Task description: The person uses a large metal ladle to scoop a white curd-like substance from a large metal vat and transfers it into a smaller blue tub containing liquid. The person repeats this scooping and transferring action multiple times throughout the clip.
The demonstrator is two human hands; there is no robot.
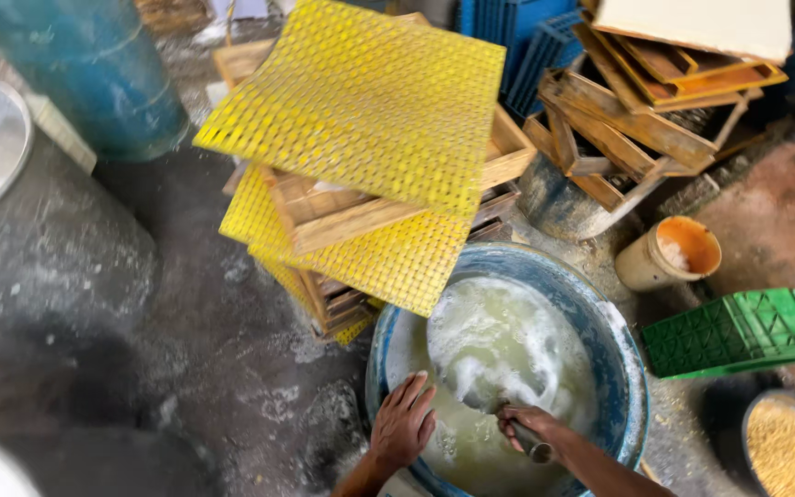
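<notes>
Gripping a dark handle (534,442), the right hand (524,425) has its fingers curled tight around it, low over a big blue barrel (626,364) that holds pale, foamy liquid (499,354). That handle runs up toward a wide round pan or scoop (471,368) sitting in the froth; its edge is hard to make out under the foam. Just to the left, the left hand (404,421) lies flat on the near rim of the barrel, palm down, fingers stretched out and slightly spread, pointing toward the liquid. Both hands are near each other at the bottom of the view, apart and not touching

Behind the barrel stands a stack of wooden frames (342,216) with yellow woven mats (361,97) laid between and on top of them; the top mat is tilted and hangs past the frames. To the right of that stack, more wooden frames (641,110) are heaped at odd angles, with blue plastic crates (522,32) behind them. A small tan bucket (669,253) with some white stuff inside stands on the floor right of the barrel, and a green plastic crate (743,331) lies beside it. At the lower right corner a bowl of yellow grains (789,451) shows in part. On the left are a large grey metal drum (48,248) and a teal barrel (94,74) on the wet grey floor (223,368)
</notes>
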